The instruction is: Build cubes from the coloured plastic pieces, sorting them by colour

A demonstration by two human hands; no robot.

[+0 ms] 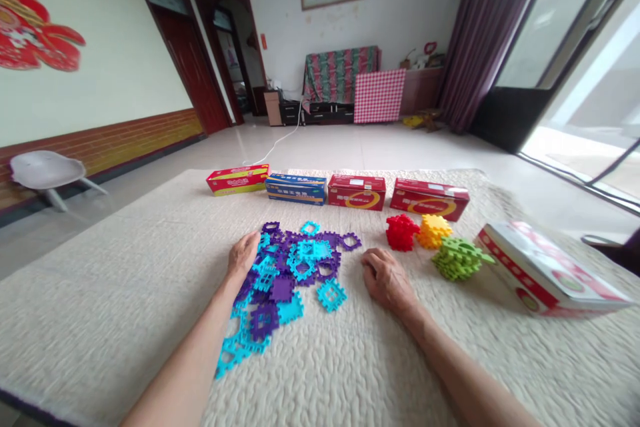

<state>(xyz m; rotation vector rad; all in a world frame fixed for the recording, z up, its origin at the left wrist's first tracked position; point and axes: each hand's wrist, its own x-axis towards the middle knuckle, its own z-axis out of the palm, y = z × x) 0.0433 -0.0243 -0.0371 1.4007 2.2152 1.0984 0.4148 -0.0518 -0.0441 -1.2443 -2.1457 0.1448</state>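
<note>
Both hands are down on the cream quilted mat (350, 360) that covers the floor. The left hand (243, 255) rests at the 9 o'clock edge of the pile of purple and teal puzzle tiles (285, 273), fingers curled loosely onto the tiles, not clearly clamped on any one piece as far as I can see. The right hand (384, 278) sits just off the pile's 3 o'clock side, fingers curled in together, knuckles up, nothing visibly held. Out at 2 o'clock from that hand are three built-up clusters close together: a red cluster (401, 231), a yellow cluster (433, 230) and a green cluster (457, 258). At 12 o'clock, four boxes (356, 191) stand in a row. A bigger flat box (545, 270) lies at 3 o'clock.
</note>
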